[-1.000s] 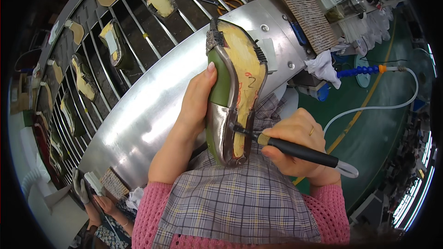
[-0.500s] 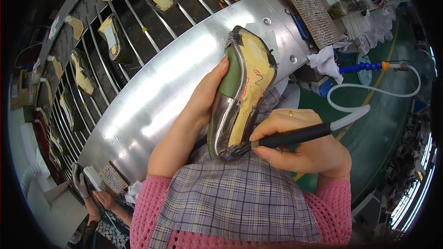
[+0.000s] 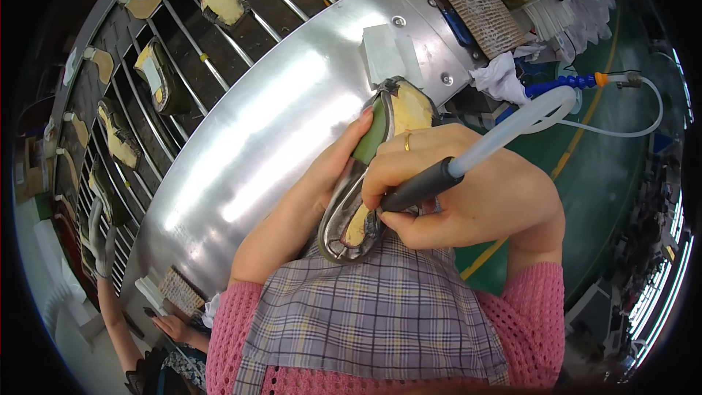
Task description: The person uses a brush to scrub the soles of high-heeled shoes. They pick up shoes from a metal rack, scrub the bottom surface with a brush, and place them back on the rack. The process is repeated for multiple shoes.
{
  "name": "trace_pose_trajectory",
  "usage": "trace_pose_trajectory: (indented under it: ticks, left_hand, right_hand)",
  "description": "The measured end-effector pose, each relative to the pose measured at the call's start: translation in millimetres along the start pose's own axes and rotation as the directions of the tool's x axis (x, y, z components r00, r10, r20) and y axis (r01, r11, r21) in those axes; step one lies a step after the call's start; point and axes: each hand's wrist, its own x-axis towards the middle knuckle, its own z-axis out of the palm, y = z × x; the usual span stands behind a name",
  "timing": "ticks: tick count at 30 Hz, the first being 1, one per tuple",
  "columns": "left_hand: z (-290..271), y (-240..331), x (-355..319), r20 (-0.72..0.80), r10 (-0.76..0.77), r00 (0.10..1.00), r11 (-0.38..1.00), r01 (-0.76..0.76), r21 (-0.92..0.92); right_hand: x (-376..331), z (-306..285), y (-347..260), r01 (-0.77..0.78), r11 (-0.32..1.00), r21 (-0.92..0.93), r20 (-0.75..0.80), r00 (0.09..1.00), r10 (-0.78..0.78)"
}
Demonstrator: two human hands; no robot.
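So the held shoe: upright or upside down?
Upside down: the shoe shows its yellow underside to the camera looking down, with the left hand gripping its green side.

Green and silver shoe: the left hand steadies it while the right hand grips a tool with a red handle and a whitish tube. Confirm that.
Not red: the head view shows a black handle in the right hand. The rest stands.

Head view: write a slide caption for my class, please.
Left hand grips an upturned shoe while the right hand holds a black-handled tool over its underside.
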Motion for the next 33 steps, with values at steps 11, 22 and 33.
trace_pose_trajectory:
  ticks: [11, 22, 33]
  left_hand:
    - [-0.3, 5.8, -0.4, 0.109, 0.130, 0.986, 0.989, -0.121, -0.085]
    - [3.5, 21.6, -2.9, 0.104, 0.248, 0.963, 0.969, -0.247, -0.023]
    - [-14.9, 23.3, -3.4, -0.044, 0.267, 0.963, 0.963, -0.268, -0.003]
  right_hand:
    - [-24.0, -8.1, 11.6, -0.095, 0.987, -0.133, -0.519, 0.855, 0.012]
    - [-41.4, -3.6, 22.3, 0.091, 0.952, 0.292, -0.672, 0.728, 0.137]
    - [-24.2, -20.1, 42.9, 0.160, 0.972, -0.174, -0.638, 0.733, -0.235]
